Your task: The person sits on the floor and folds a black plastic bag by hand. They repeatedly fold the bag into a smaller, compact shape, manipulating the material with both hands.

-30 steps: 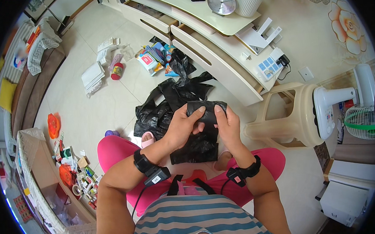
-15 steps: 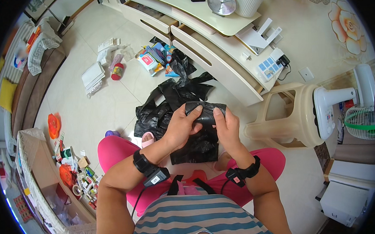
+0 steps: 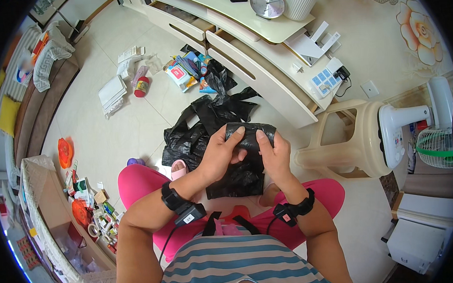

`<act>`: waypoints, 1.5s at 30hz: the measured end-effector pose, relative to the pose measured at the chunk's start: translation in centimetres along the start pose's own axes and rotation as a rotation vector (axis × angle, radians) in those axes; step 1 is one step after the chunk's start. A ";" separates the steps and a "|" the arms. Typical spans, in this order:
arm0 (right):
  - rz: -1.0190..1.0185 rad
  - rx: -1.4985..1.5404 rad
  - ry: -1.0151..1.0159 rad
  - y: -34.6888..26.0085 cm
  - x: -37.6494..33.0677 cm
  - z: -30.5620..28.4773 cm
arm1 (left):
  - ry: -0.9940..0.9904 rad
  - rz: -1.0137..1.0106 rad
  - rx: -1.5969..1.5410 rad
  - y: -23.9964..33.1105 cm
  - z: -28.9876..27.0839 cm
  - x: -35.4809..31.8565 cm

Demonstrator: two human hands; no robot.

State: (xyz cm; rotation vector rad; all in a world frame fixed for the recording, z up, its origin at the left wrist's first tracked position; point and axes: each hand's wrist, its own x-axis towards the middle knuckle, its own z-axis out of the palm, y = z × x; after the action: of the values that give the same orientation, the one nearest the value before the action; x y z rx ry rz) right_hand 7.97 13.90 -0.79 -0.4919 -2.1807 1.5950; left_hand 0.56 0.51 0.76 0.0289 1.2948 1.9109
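Between my two hands is a black plastic bag [image 3: 250, 135], folded into a flat, wide bundle. My left hand [image 3: 222, 154] grips its left end, thumb on top and fingers curled beneath. At the right end, my right hand [image 3: 275, 154] pinches it with the thumb laid over the top; its other fingers are mostly hidden. Below the bundle, more black plastic bags [image 3: 191, 140] lie crumpled on the floor between my legs and farther out. Whether the bundle is joined to the plastic under it, I cannot tell.
Ahead, a white cabinet [image 3: 264, 81] has drawers pulled out. Wipes packs [image 3: 180, 75], a red-capped jar [image 3: 141, 87] and white boxes [image 3: 112, 91] lie on the floor. A beige plastic stool [image 3: 337, 141] lies sideways at right; small items [image 3: 95, 203] are heaped at left.
The folded bag and my hands have shifted very slightly to the right, and my right thumb sits a little differently on it. Everything else looks the same.
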 end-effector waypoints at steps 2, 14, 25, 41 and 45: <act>-0.092 -0.086 0.016 -0.1 0.1 -0.2 | -0.022 -0.022 0.002 0.2 0.0 -0.1; -0.275 -0.106 0.028 -0.1 0.2 -0.3 | -0.068 -0.041 -0.058 0.3 -0.3 0.0; 0.247 0.313 -0.115 -0.5 0.3 -0.5 | -0.027 0.155 0.174 0.3 -0.3 -0.5; -0.306 -0.199 0.067 0.2 0.5 -0.9 | -0.073 -0.138 -0.075 1.5 0.2 -0.5; -0.287 -0.161 0.057 0.4 0.4 -0.7 | -0.120 -0.135 -0.108 1.2 -0.6 -0.2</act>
State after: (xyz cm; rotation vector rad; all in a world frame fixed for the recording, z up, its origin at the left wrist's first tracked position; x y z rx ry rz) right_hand 8.00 14.79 -0.95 -0.2512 -2.2300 1.2474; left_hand -0.25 -0.21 1.48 0.0008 1.0847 1.8318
